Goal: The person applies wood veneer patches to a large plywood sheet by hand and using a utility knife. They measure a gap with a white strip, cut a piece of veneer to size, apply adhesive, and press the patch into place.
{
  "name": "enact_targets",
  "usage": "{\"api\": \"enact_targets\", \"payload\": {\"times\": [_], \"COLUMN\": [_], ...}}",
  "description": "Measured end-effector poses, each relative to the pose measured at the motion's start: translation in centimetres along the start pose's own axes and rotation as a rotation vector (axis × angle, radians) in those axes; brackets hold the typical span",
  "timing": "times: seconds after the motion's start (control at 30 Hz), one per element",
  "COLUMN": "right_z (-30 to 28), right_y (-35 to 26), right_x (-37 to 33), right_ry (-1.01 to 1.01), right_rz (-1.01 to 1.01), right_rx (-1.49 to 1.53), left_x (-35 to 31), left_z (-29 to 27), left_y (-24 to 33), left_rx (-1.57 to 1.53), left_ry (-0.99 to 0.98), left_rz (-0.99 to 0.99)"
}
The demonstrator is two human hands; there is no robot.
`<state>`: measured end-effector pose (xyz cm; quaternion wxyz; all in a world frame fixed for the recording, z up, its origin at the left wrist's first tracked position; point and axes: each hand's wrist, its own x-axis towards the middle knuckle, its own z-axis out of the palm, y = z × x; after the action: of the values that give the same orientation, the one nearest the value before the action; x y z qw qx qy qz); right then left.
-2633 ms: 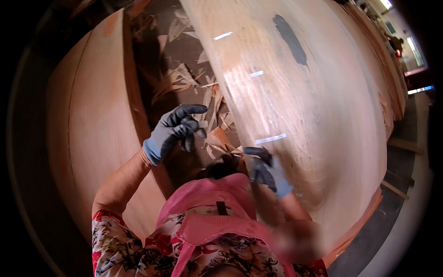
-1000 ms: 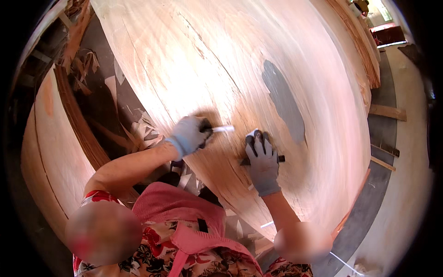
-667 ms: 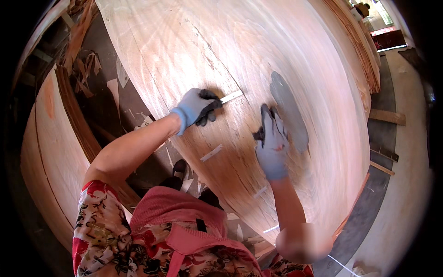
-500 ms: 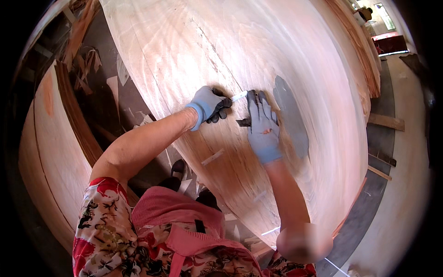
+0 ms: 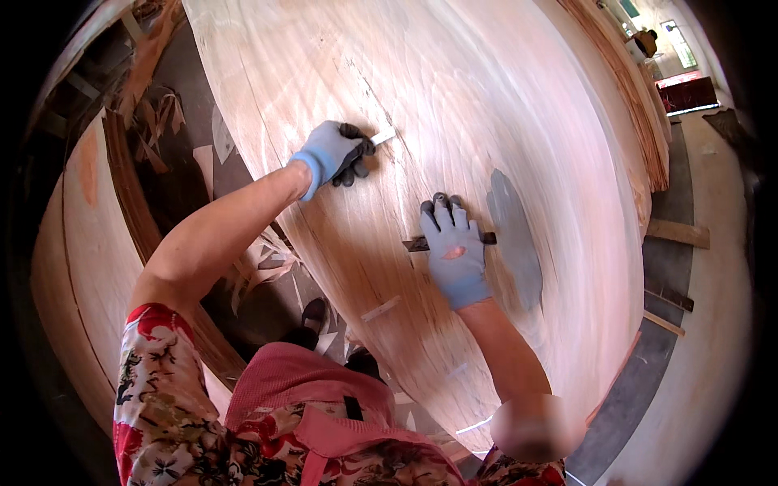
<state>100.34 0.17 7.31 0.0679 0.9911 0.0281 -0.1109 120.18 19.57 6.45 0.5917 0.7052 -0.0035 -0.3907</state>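
A broad pale wood veneer sheet (image 5: 340,243) lies before me, with a dark crack running down it. My left hand (image 5: 331,155), in a grey-blue glove with black fingertips, pinches a short white strip of tape (image 5: 383,136); the strip's free end is at the crack. Lower and to the right, my right hand (image 5: 454,251) rests on the veneer in a matching glove, its fingers stretched forward. Across under its palm is a dark flat-bladed tool (image 5: 415,245), whose ends stick out on both sides. The thumb's grip on it is hidden.
Right of my right hand is a long grey patch (image 5: 516,235) on the veneer. Another pale tape strip (image 5: 381,309) sticks nearer me. A second veneer stack (image 5: 89,275) stands at left, with torn scraps (image 5: 263,263) on the floor between. Wooden battens (image 5: 679,233) jut out at right.
My left hand has moved away to the upper left with the white tape strip. My right hand has drawn back toward me, the dark tool moving with it, so the hands are farther apart.
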Motion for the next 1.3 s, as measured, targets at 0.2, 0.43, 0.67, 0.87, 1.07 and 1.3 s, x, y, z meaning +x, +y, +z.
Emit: {"api": "enact_targets", "payload": {"times": [0.2, 0.43, 0.67, 0.87, 1.07, 1.3], "right_z": [-3.9, -1.3, -1.6, -4.0, -3.9, -2.8], "right_y": [0.8, 0.2, -0.2, -0.9, -1.3, -1.9], "right_x": [6.4, 13.3, 13.4, 14.6, 18.8, 20.3], "right_ry": [0.387, 0.232, 0.158, 0.105, 0.308, 0.210], "right_rz": [-0.018, -0.179, -0.166, -0.128, -0.133, -0.214], "right_rx": [0.226, 0.105, -0.049, 0.107, 0.244, -0.031], "left_x": [3.6, 2.6, 3.9, 6.1, 6.8, 8.0], "left_z": [0.7, 0.2, -4.6, -4.6, -4.0, -7.7], "left_y": [0.3, 0.7, 3.6, 3.2, 2.9, 3.9], "left_rx": [-0.065, -0.119, 0.244, -0.108, -0.094, 0.600], "left_ry": [0.017, -0.047, 0.083, 0.005, 0.084, 0.210], "left_rz": [-0.013, -0.006, 0.061, -0.026, 0.007, 0.190]}}
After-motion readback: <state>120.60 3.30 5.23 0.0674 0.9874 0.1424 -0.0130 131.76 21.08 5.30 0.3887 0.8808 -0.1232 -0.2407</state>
